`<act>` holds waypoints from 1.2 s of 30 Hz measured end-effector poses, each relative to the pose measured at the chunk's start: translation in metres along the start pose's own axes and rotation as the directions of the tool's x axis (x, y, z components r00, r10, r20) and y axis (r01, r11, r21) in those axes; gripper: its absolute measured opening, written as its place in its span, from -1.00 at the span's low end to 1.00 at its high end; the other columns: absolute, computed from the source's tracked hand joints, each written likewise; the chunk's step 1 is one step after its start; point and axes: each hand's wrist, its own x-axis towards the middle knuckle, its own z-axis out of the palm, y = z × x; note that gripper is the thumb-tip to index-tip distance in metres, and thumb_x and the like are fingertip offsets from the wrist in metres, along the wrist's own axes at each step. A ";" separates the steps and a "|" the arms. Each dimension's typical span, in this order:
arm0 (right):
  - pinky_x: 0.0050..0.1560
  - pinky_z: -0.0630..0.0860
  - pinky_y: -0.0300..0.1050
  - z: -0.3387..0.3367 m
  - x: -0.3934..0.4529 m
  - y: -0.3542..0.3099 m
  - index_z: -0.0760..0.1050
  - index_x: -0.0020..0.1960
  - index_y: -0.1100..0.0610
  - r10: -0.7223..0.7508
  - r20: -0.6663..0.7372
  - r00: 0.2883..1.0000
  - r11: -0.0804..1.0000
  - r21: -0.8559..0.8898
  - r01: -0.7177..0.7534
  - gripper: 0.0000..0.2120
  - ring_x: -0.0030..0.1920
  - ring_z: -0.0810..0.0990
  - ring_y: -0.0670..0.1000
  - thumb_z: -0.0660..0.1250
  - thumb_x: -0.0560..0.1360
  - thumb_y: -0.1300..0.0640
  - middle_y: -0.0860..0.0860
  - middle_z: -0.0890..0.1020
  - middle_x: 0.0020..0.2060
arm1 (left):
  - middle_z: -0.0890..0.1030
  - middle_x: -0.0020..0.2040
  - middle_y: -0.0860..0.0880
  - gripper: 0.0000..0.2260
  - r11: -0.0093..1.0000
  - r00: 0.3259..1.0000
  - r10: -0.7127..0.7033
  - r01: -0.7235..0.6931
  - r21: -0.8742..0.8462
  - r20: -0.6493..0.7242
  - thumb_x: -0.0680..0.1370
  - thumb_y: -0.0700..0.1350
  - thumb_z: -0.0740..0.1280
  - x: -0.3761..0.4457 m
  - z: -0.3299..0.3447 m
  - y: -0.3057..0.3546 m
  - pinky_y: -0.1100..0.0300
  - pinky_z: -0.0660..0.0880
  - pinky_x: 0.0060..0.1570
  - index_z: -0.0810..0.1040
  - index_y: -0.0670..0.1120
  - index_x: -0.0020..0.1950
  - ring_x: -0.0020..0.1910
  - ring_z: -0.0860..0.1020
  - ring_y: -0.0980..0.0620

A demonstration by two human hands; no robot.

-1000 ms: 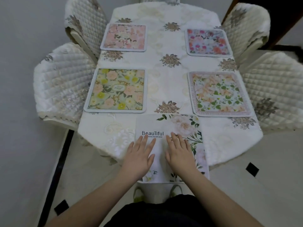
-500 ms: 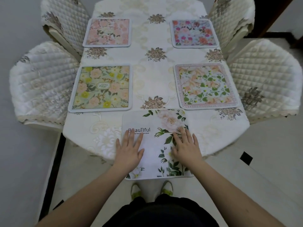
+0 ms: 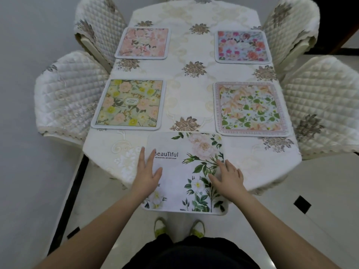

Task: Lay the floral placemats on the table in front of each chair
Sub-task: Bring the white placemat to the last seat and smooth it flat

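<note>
A white placemat (image 3: 180,171) printed "Beautiful" with green leaves lies at the near end of the table (image 3: 194,90), its near edge hanging past the table's rim. My left hand (image 3: 146,172) rests flat on its left edge and my right hand (image 3: 227,176) flat on its right side, fingers spread. Four more floral placemats lie before the side chairs: yellow-green (image 3: 129,104) near left, pink (image 3: 143,43) far left, peach-and-green (image 3: 250,108) near right, red-and-blue (image 3: 241,46) far right.
Quilted cream chairs stand at the sides: near left (image 3: 66,96), far left (image 3: 99,24), near right (image 3: 322,107), far right (image 3: 291,22). An embroidered cream cloth covers the table. My feet (image 3: 178,227) stand on the pale tiled floor below the table's near end.
My two hands have slid apart across the white placemat, from its middle out to its left and right sides. The mat has stayed at the near end.
</note>
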 end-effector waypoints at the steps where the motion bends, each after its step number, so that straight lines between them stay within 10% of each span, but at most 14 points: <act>1: 0.54 -0.09 0.13 -0.003 0.000 -0.001 0.04 0.60 -0.02 0.014 -0.018 1.000 0.997 0.080 -0.012 -0.33 0.58 0.05 0.09 0.13 0.59 -0.26 0.09 0.11 0.59 | -0.21 0.60 0.10 -0.41 0.993 0.997 -0.074 0.071 -0.096 -0.027 0.63 -0.03 0.25 0.002 -0.002 0.003 0.03 0.14 0.47 0.05 0.18 0.58 0.58 -0.06 0.02; 7: 0.00 0.50 -0.20 -0.021 -0.004 0.003 0.27 0.50 0.01 0.115 -0.135 0.984 0.702 0.712 0.016 -0.51 0.13 0.55 -0.10 0.29 0.61 0.01 -0.04 0.48 0.35 | 0.31 0.36 0.03 -0.35 0.789 0.903 -0.421 0.315 -0.527 -0.091 0.58 -0.13 0.33 0.006 -0.024 0.016 0.40 0.50 -0.18 0.09 0.07 0.59 0.11 0.51 0.18; 10: 0.00 0.47 -0.13 -0.022 -0.005 0.008 0.33 0.46 0.01 0.173 -0.050 0.984 0.557 0.828 -0.056 -0.57 0.07 0.55 -0.08 0.29 0.61 0.08 -0.04 0.55 0.23 | 0.51 0.31 -0.12 -0.48 0.635 0.833 -0.550 0.468 -0.615 0.066 0.57 -0.19 0.35 0.004 -0.025 0.007 -0.04 0.55 0.15 0.29 -0.12 0.51 0.16 0.58 -0.12; 15: -0.10 0.61 -0.09 -0.016 -0.013 0.013 0.46 0.29 -0.05 0.066 0.146 0.987 0.572 0.805 -0.157 -0.73 -0.09 0.73 -0.03 0.26 0.62 0.18 -0.04 0.72 -0.01 | 0.63 0.18 -0.14 -0.54 0.657 0.873 -0.448 0.469 -0.590 0.195 0.55 -0.36 0.31 -0.017 -0.026 0.012 -0.10 0.61 0.04 0.39 -0.03 0.40 0.04 0.66 -0.14; 19: -0.12 0.64 -0.07 -0.016 -0.023 0.007 0.39 0.34 -0.12 0.035 0.084 0.996 0.600 0.795 -0.088 -0.64 -0.15 0.73 -0.07 0.25 0.62 0.20 -0.10 0.74 -0.09 | 0.69 0.09 -0.07 -0.47 0.710 0.891 -0.390 0.451 -0.541 0.231 0.57 -0.30 0.30 -0.032 -0.034 0.012 0.01 0.64 -0.15 0.32 0.21 0.39 -0.03 0.70 -0.08; 30: -0.26 0.65 -0.05 -0.045 -0.070 -0.016 0.48 0.25 -0.18 0.065 -0.043 0.997 0.487 0.874 0.006 -0.65 -0.14 0.75 0.07 0.27 0.59 0.20 0.00 0.75 -0.11 | 0.71 0.02 -0.15 -0.61 0.609 0.948 -0.244 0.315 -0.728 0.205 0.57 -0.32 0.35 -0.046 -0.086 0.018 -0.10 0.63 -0.17 0.45 0.00 0.33 -0.03 0.69 -0.23; 36: -0.02 0.63 0.13 -0.045 -0.120 -0.030 0.51 0.26 -0.09 0.149 -0.118 0.982 0.392 0.919 0.051 -0.64 -0.04 0.73 0.19 0.25 0.60 0.29 0.12 0.74 -0.03 | 0.69 0.04 -0.22 -0.63 0.549 0.949 -0.118 0.308 -0.777 0.293 0.56 -0.35 0.33 -0.045 -0.119 0.029 -0.22 0.62 -0.11 0.47 -0.01 0.29 -0.03 0.67 -0.33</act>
